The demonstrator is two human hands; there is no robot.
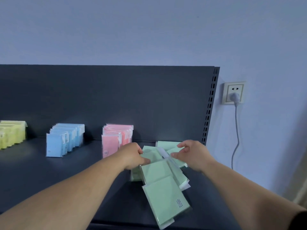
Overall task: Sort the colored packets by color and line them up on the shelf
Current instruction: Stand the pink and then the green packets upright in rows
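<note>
In the lower centre of the frame, a loose pile of green packets (157,173) lies on the dark shelf (49,176), fanning toward the front edge. The left hand (134,156) grips the pile's upper left edge with curled fingers, and the right hand (192,155) pinches a packet at its upper right. At the left, yellow packets (11,135), blue packets (64,140) and pink packets (116,138) stand in separate rows.

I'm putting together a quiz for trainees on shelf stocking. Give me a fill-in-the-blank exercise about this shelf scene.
The left hand and right hand both grip packets in the pile of packets, whose colour is ____.
On the shelf, the blue packets stand between the yellow packets and the ____ ones.
A plug sits in the wall socket to the ____ of the shelf.
Missing words: green; pink; right.
</note>
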